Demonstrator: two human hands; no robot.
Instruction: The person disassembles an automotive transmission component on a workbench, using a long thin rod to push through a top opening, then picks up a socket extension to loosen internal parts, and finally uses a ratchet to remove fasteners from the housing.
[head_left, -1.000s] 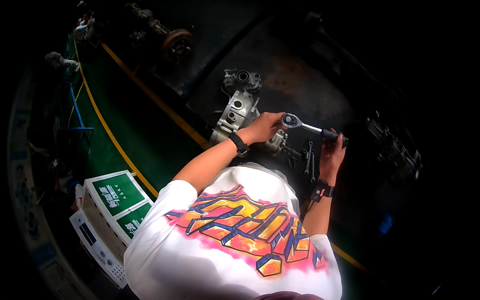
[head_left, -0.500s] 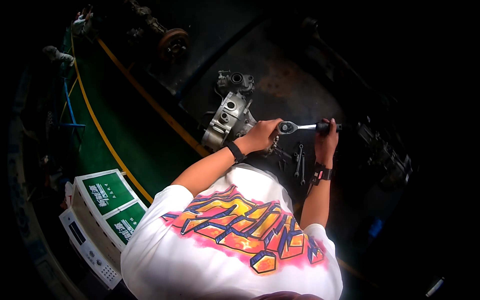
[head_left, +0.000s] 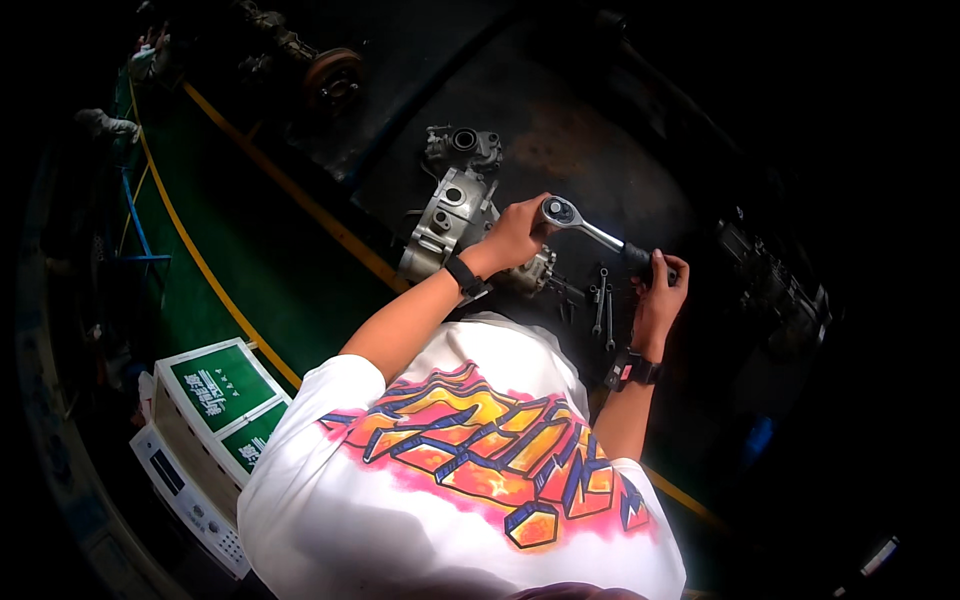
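A ratchet wrench (head_left: 597, 234) with a shiny head and dark handle slants down to the right between my hands. My left hand (head_left: 513, 238) is closed at its head, fingers partly hidden beneath. At the handle's lower end, my right hand (head_left: 660, 300) grips with bent fingers. Beyond and left of my left hand stands a silver metal housing (head_left: 440, 225) with round openings. A smaller casting (head_left: 465, 148) adjoins its far end. Closer to me, another metal part (head_left: 535, 270) is partly covered by my left hand and wrist.
Several wrenches (head_left: 602, 310) lie on the dark surface between the metal parts and my right forearm. A dark mechanical assembly (head_left: 765, 270) is at the right. At far left stand a white control panel (head_left: 190, 500) and a blue frame (head_left: 140, 225); a rusty disc (head_left: 335, 75) sits farther off.
The ratchet wrench has turned from nearly level to a slant, its head shifting up and left. My left hand has moved away with the head; my right hand has slid slightly lower.
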